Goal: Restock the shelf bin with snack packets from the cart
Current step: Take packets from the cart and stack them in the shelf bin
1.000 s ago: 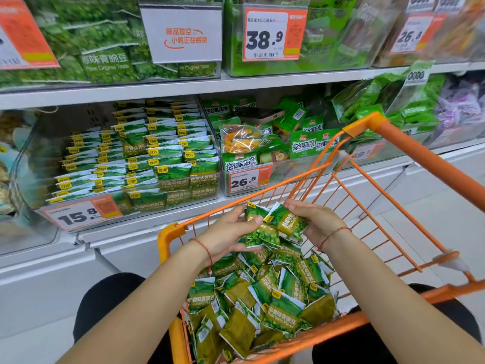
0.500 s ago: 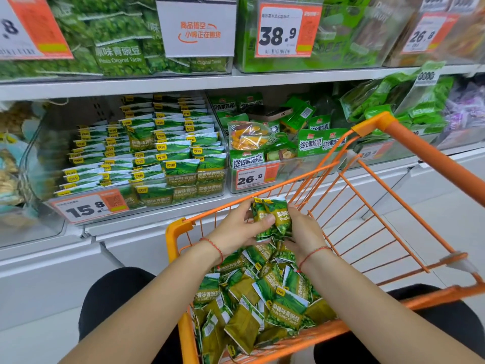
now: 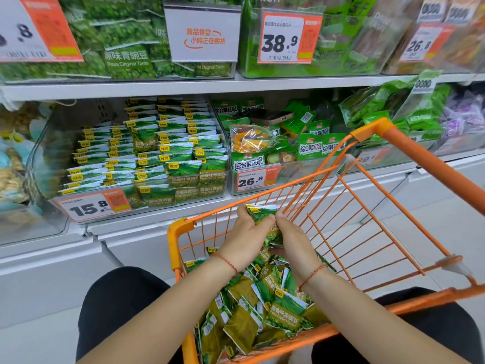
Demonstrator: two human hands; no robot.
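A small stack of green pea snack packets (image 3: 263, 215) is held upright between both hands, above the orange wire cart (image 3: 372, 195). My left hand (image 3: 248, 239) grips the stack from the left. My right hand (image 3: 295, 245) grips it from the right, fingers curled round its lower edge. Many more loose green packets (image 3: 265, 306) lie heaped in the cart's near end below my wrists. The clear shelf bin (image 3: 60, 153) on the lower shelf, with the 15.8 price tag (image 3: 91, 206), holds neat rows of the same packets (image 3: 162, 153).
To the right of that bin stands another clear bin of mixed fruit-chip bags (image 3: 262, 151) priced 26.8. The upper shelf (image 3: 236, 84) carries larger green bags and price cards. The cart's far end is bare wire. My dark-clothed knees (image 3: 118, 298) flank the cart.
Both hands closed together, squaring the spread packets into one tight stack, and lowered slightly toward the heap. The view shifted a little to the left.
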